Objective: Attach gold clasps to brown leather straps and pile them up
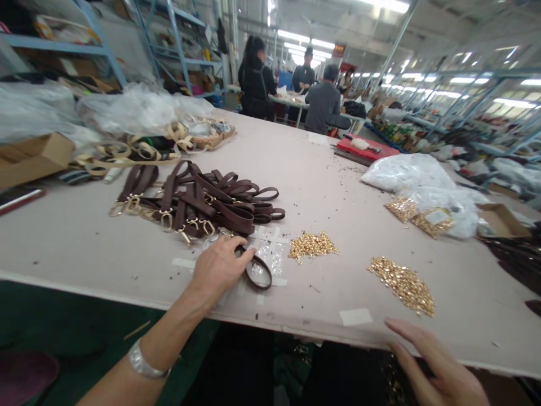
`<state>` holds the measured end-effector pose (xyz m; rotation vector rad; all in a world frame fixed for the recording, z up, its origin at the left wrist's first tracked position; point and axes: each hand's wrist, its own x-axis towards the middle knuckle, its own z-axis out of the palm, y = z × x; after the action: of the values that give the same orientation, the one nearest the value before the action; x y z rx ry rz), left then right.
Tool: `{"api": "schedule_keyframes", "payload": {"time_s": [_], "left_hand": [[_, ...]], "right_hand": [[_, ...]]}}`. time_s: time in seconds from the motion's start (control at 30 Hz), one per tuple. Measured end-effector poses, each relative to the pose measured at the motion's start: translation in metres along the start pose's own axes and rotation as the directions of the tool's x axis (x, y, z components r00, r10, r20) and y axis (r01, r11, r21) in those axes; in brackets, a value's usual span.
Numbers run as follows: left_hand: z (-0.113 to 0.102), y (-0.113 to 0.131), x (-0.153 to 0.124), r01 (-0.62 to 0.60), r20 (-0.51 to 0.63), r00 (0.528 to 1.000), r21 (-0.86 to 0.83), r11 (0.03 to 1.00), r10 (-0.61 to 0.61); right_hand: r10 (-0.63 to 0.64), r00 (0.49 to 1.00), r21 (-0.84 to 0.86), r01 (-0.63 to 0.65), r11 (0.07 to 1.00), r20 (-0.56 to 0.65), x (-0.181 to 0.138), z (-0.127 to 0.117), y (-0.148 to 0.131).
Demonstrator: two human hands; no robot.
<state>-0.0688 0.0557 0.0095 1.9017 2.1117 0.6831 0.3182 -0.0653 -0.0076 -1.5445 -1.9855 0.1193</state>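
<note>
My left hand point(220, 268) rests on the table point(84, 242) near its front edge, fingers pinched on a brown leather strap point(257, 276) that loops on the tabletop. Just beyond it lies a pile of brown straps point(207, 200) with gold clasps. My right hand point(439, 366) hovers at the table's front edge at the lower right, fingers stretched out and holding nothing. Two heaps of small gold rivets lie between the hands: one point(313, 245) near the strap, another point(403, 285) above my right hand.
Tan straps and clear plastic bags point(139, 110) lie at the back left beside a cardboard box point(34, 158). Bags of gold hardware point(431, 220) and white plastic sit on the right. Several people point(321, 104) work at a far table. Blue shelving lines both sides.
</note>
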Motion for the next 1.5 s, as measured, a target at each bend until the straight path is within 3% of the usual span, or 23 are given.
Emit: {"api": "schedule_keyframes", "payload": {"time_s": [0.1, 0.23, 0.37, 0.47, 0.6, 0.7, 0.77, 0.83, 0.93, 1.03, 1.23, 1.37, 1.5], "left_hand": [[-0.002, -0.004, -0.001, 0.037, -0.01, 0.999, -0.064, 0.997, -0.038], [-0.004, -0.017, -0.006, 0.127, 0.004, 0.992, -0.21, 0.969, -0.129], [-0.004, -0.027, -0.013, 0.244, 0.059, 0.968, -0.439, 0.865, -0.244], [-0.005, -0.026, -0.021, 0.342, 0.152, 0.935, -0.622, 0.705, -0.32], [-0.011, -0.018, -0.036, 0.443, 0.326, 0.894, -0.75, 0.491, -0.308], [-0.011, -0.014, -0.047, 0.499, 0.441, 0.866, -0.801, 0.332, -0.237], [-0.007, -0.009, -0.052, 0.524, 0.494, 0.851, -0.819, 0.232, -0.178], [-0.002, 0.0, -0.059, 0.524, 0.509, 0.851, -0.831, 0.185, -0.126], [0.002, 0.022, -0.07, 0.522, 0.519, 0.852, -0.835, 0.172, -0.066], [0.002, 0.041, -0.08, 0.523, 0.529, 0.849, -0.836, 0.165, -0.01], [0.002, 0.057, -0.092, 0.533, 0.54, 0.829, -0.841, 0.09, 0.143], [0.002, 0.06, -0.096, 0.483, 0.508, 0.85, -0.858, 0.175, 0.143], [0.006, 0.058, -0.101, 0.479, 0.533, 0.832, -0.831, 0.283, 0.157]], "right_hand": [[-0.205, 0.973, -0.018, 0.208, 0.978, 0.105, 0.045, 0.055, -0.037], [-0.254, 0.947, -0.117, 0.28, 0.953, 0.194, 0.083, 0.111, -0.072], [-0.267, 0.949, -0.168, 0.295, 0.941, 0.169, 0.094, 0.136, -0.078], [-0.288, 0.952, -0.143, 0.302, 0.943, 0.107, 0.095, 0.144, -0.072], [-0.292, 0.956, 0.015, 0.292, 0.956, -0.026, 0.098, 0.145, -0.066], [-0.151, 0.985, 0.246, 0.168, 0.954, -0.089, 0.096, 0.139, -0.067], [0.034, 0.999, 0.434, -0.029, 0.9, -0.002, 0.092, 0.132, -0.073], [0.19, 0.968, 0.603, -0.252, 0.757, 0.166, 0.087, 0.124, -0.085], [0.251, 0.893, 0.759, -0.45, 0.47, 0.374, 0.079, 0.112, -0.106], [0.215, 0.856, 0.8, -0.517, 0.304, 0.471, 0.074, 0.103, -0.122], [0.257, 0.802, 0.779, -0.591, 0.21, 0.54, 0.069, 0.09, -0.131], [0.258, 0.796, 0.773, -0.599, 0.209, 0.548, 0.068, 0.086, -0.13], [0.235, 0.791, 0.761, -0.61, 0.222, 0.565, 0.063, 0.086, -0.128]]}}
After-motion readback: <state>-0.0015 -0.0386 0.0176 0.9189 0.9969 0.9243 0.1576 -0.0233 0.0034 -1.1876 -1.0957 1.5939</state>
